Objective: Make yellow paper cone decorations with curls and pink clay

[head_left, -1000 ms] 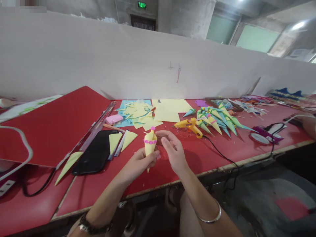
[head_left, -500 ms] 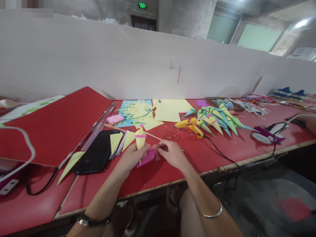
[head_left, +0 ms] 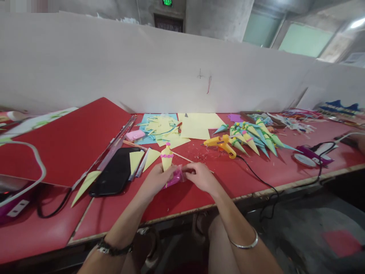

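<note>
My left hand (head_left: 157, 179) is closed round a small yellow foam or paper cone (head_left: 167, 162), held point down. A band of pink pompoms circles the cone, and one pink pompom tops it. Beside the cone is a small bright pink plastic bag (head_left: 175, 179), partly covered by my left fingers. My right hand (head_left: 202, 177) has its fingers curled at the bag's clear mouth; the fingertips are partly hidden. Behind the hands a thin wooden stick (head_left: 182, 156) lies on the red table (head_left: 182, 203).
A yellow glue gun (head_left: 221, 144) with a black cord lies to the right, beside a pile of decorated cones (head_left: 264, 139). Left are a black phone (head_left: 115, 173), pens (head_left: 142, 163) and yellow cut pieces (head_left: 151, 159). Yellow sheets (head_left: 196, 127) and scraps lie behind. Another person's hand shows far right.
The view has shifted slightly. My right fingers have moved closer in at the bag's mouth, while my left hand keeps hold of the cone.
</note>
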Tool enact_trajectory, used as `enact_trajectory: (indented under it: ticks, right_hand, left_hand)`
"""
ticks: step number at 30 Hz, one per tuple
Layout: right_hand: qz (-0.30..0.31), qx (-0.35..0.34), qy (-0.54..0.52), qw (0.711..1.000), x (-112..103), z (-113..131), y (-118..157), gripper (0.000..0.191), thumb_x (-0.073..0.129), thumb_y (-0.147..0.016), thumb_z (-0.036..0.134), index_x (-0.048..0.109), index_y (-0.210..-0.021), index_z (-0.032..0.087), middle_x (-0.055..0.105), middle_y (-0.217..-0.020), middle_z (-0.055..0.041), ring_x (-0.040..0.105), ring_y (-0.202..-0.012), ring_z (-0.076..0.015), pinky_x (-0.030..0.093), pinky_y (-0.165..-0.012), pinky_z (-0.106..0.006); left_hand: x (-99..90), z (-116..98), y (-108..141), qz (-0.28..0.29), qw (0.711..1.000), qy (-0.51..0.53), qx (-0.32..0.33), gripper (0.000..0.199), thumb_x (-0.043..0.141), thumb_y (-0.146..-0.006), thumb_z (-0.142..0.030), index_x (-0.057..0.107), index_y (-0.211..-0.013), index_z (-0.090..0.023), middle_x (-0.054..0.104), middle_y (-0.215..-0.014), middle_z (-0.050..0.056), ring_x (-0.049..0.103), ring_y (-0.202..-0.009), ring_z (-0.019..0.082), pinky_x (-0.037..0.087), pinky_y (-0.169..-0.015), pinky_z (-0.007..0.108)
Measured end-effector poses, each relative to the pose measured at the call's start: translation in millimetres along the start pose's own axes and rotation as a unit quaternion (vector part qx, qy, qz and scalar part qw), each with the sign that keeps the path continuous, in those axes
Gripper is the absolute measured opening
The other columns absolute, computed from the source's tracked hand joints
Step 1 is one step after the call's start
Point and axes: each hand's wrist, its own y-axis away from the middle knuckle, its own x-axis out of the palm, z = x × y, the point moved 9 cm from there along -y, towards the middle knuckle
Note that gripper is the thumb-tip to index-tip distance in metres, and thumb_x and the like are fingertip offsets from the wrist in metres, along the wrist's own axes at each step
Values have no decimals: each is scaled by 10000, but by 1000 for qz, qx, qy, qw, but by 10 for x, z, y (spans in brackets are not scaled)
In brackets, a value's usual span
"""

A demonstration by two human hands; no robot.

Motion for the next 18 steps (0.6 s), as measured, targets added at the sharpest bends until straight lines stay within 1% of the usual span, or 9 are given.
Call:
enact_trajectory:
  ticks: [3,5,10,12,15,18]
  right_hand:
    - [10,-6,-18,1000,37,10,-1,199,553,-687,174,689,-833,178,679,-766,-20,565,-664,-140,404,-600,-223]
    - [0,-7,-18,1000,31,11,-3,175,585,-670,197,690,-807,166,672,-717,-19,567,-650,-142,399,-585,-221]
    - [-27,-13,-4,1000,16,10,-4,124,575,-666,164,685,-722,172,669,-679,-23,586,-638,-150,405,-592,-228]
    - [-27,-11,5,1000,20,9,1,126,559,-668,148,679,-698,174,670,-676,-27,593,-640,-154,410,-600,-233]
    - [-25,-6,6,1000,12,19,12,139,532,-679,134,665,-689,170,668,-673,-33,599,-653,-159,421,-623,-239]
    - [-33,-8,-8,999,-28,26,14,146,508,-680,119,648,-685,159,658,-671,-33,596,-650,-153,431,-630,-240]
  left_hand:
    - [22,-34,11,12,1000,-2,8,325,496,-636,-452,341,-522,-190,284,-443,-82,238,-403,56,182,-418,204]
    - [41,-55,14,25,1000,-14,12,332,487,-640,-446,324,-502,-192,273,-430,-83,223,-396,54,173,-411,206]
    - [50,-70,14,30,998,-60,10,327,449,-660,-432,312,-478,-197,265,-411,-79,217,-385,60,169,-402,212]
    - [48,-59,10,25,996,-86,9,322,440,-672,-429,327,-482,-194,288,-419,-71,248,-395,69,187,-408,212]
    - [55,-43,-2,19,991,-133,15,332,427,-696,-450,375,-503,-185,361,-455,-46,335,-436,93,224,-431,213]
    - [57,-32,-15,13,982,-188,19,366,419,-708,-492,387,-513,-184,384,-480,-32,384,-473,116,223,-445,221]
